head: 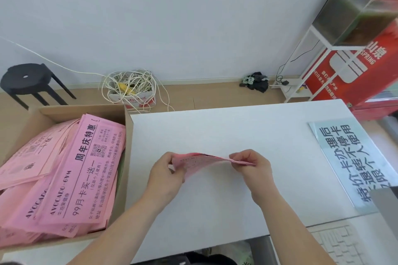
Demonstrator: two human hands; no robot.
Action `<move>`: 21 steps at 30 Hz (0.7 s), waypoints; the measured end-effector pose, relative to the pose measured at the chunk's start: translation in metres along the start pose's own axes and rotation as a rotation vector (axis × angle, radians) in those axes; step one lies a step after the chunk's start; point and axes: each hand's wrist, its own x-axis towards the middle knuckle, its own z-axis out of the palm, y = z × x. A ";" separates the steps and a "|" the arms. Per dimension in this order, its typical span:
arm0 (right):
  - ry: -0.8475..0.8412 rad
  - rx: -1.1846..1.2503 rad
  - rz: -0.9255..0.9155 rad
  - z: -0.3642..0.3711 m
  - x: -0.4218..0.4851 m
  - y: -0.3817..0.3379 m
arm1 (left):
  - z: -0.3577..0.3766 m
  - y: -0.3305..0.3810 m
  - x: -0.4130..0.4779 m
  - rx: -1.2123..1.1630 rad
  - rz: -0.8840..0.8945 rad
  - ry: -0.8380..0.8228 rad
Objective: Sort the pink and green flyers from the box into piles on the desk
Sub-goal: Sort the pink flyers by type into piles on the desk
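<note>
A cardboard box point(127, 127) at the left holds several pink flyers point(86, 170) with black print. A thin green edge point(122, 163) shows along the box's right wall. Above the white desk point(237, 135) I hold a small bundle of pink flyers point(202, 160) nearly edge-on, a little above the surface. My left hand point(168, 170) pinches its left end and my right hand point(249, 163) pinches its right end. No pile lies on the desk.
A pale blue printed sign point(349, 161) lies on the desk's right side. A white keyboard point(338, 241) sits at the lower right. On the floor behind are a black stool point(28, 79), a box of tangled white cable point(131, 90) and a white rack point(301, 66).
</note>
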 end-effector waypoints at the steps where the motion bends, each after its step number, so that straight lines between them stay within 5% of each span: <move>1: 0.013 0.006 -0.006 0.000 0.000 -0.002 | -0.001 0.001 0.001 0.009 0.029 0.016; 10: 0.002 0.090 -0.073 0.007 0.005 0.008 | -0.016 0.003 0.007 0.092 0.029 -0.050; 14: -0.127 0.202 -0.019 0.014 0.010 0.002 | -0.003 0.014 0.008 -0.050 -0.023 0.000; 21: -0.029 0.170 0.057 0.023 0.022 -0.006 | 0.005 0.027 0.001 -0.148 -0.100 0.126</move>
